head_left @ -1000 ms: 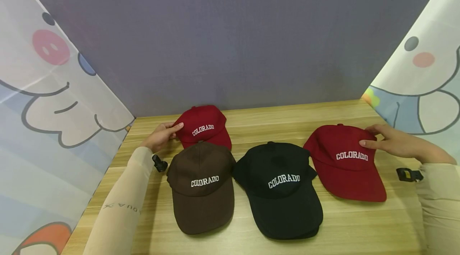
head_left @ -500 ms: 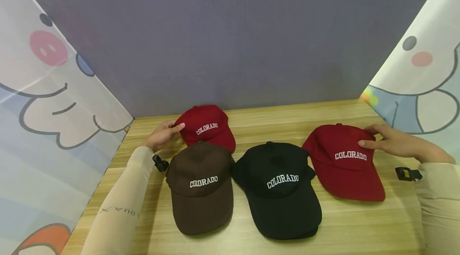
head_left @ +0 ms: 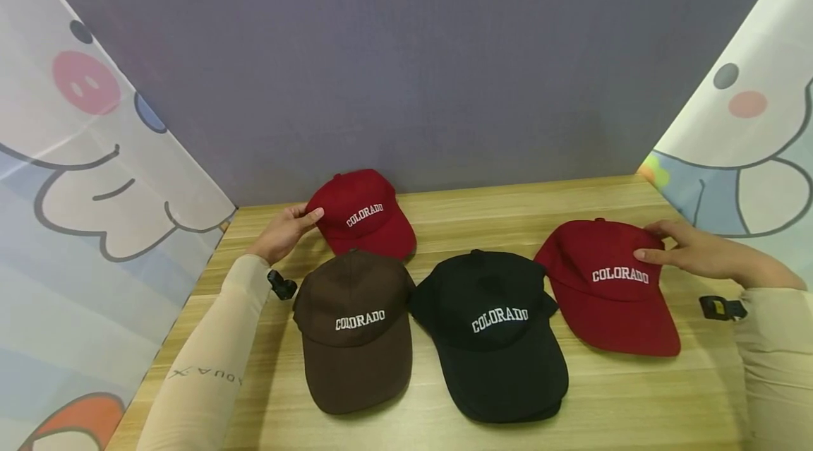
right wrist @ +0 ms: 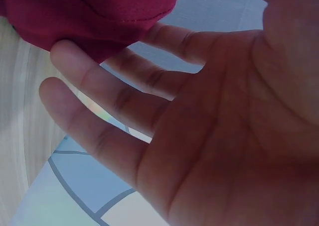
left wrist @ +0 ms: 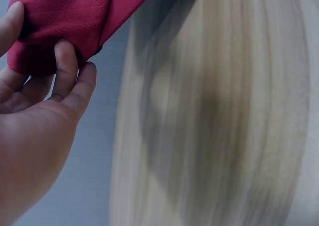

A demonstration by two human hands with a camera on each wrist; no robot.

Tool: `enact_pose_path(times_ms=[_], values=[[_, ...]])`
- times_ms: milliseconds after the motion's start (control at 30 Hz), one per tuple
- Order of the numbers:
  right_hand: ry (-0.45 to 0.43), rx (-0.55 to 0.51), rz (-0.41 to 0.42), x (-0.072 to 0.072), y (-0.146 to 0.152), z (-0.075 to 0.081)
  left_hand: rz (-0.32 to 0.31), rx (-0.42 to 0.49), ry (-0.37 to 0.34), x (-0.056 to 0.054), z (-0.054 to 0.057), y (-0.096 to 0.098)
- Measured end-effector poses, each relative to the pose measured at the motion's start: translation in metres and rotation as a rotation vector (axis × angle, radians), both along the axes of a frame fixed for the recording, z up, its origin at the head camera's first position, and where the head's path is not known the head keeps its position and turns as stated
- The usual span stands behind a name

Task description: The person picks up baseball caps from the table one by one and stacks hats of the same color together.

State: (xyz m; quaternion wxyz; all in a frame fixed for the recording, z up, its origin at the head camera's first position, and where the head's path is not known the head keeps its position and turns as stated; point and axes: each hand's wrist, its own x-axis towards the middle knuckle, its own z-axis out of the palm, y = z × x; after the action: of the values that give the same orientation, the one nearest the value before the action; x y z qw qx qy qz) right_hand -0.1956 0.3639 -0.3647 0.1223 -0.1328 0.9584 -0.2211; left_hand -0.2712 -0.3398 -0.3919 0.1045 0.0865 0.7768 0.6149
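My left hand (head_left: 284, 231) pinches the side of a red cap (head_left: 362, 218) at the back left, thumb on the front of its crown. In the left wrist view, the other fingers of that hand (left wrist: 45, 111) lie behind the red cloth (left wrist: 60, 27), and the cap looks raised off the table. At the right, my right hand (head_left: 705, 250) holds a second red cap (head_left: 610, 281) by its crown, thumb in front. Its fingertips (right wrist: 70, 56) touch the back of the red fabric (right wrist: 99, 17) in the right wrist view. Both caps read COLORADO.
A brown cap (head_left: 358, 338) and a black cap (head_left: 495, 338) lie side by side on the wooden table (head_left: 483, 211), brims toward me. A grey panel (head_left: 413, 70) stands behind. Cartoon-printed sheets (head_left: 82, 154) flank both sides.
The left red cap has turned slightly, shifted right, then risen up and back with my left hand, showing more of its brim. The right hand and the other caps have stayed put.
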Motion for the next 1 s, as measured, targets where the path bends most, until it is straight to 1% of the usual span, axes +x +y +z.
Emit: enact_pose_path(times_ms=[100, 300, 433, 633, 833, 1000], values=[[-0.005, -0.012, 0.013, 0.0, -0.001, 0.0, -0.003, -0.005, 0.012, 0.001, 0.004, 0.001], [0.003, -0.044, 0.039, -0.001, -0.005, -0.001, 0.009, 0.019, 0.053, 0.001, 0.015, 0.007], [0.0, -0.044, 0.024, 0.0, -0.007, -0.001, 0.022, 0.01, 0.07, 0.001, 0.022, 0.011], [-0.034, -0.05, 0.007, -0.001, -0.006, 0.0, 0.044, 0.008, 0.095, 0.0, 0.029, 0.014], [-0.06, -0.057, 0.012, -0.001, -0.005, 0.0, 0.077, 0.048, 0.125, 0.001, 0.037, 0.021], [-0.072, -0.063, 0.019, 0.0, -0.005, 0.0, 0.081, 0.108, 0.155, 0.003, 0.046, 0.028]])
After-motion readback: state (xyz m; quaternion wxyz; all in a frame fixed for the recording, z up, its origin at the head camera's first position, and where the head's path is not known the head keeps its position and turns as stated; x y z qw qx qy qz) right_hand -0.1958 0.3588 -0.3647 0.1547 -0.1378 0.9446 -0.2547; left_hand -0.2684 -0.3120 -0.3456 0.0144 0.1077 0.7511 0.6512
